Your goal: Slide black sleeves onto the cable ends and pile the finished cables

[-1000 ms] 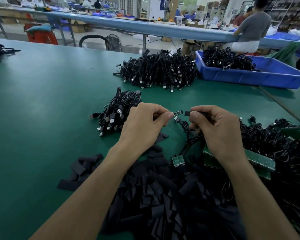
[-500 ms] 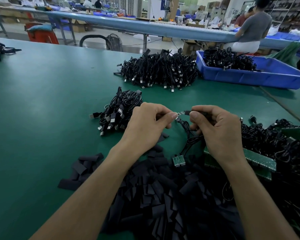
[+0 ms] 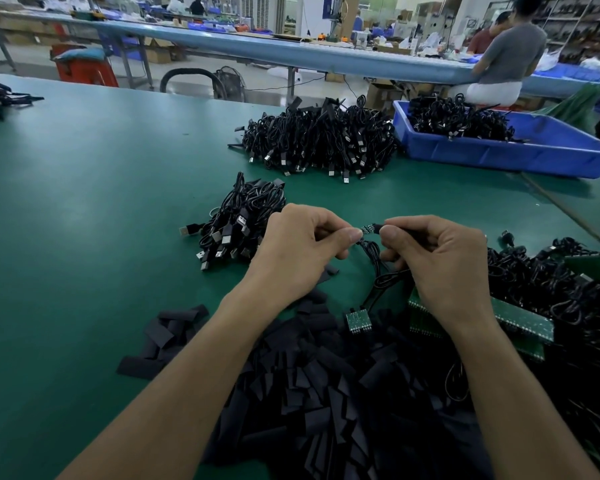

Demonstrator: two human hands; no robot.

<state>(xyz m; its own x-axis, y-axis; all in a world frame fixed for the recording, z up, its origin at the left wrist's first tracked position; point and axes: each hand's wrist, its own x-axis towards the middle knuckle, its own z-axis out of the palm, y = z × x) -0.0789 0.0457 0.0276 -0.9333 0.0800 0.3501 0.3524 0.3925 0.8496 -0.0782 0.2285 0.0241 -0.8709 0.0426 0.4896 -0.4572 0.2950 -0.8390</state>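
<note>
My left hand (image 3: pixel 300 244) pinches the end of a thin black cable (image 3: pixel 374 258), whose small green board tip (image 3: pixel 367 229) shows between my two thumbs. My right hand (image 3: pixel 440 258) pinches a black sleeve (image 3: pixel 379 226) whose mouth touches that tip. The cable hangs down in a loop to a second small green board (image 3: pixel 358 322) lying on the heap of loose black sleeves (image 3: pixel 326 393) in front of me. A small pile of black cables with USB plugs (image 3: pixel 238 223) lies just left of my left hand.
A bigger cable heap (image 3: pixel 321 140) sits further back on the green table (image 3: pixel 84 202). A blue bin (image 3: pixel 499 155) with cables stands at the back right. More tangled cables (image 3: pixel 551 299) and green board strips (image 3: pixel 520 323) lie to my right. A person sits at the far bench.
My hands have drawn together, so the gap between the sleeve and the cable's board tip has closed. The view has shifted slightly.
</note>
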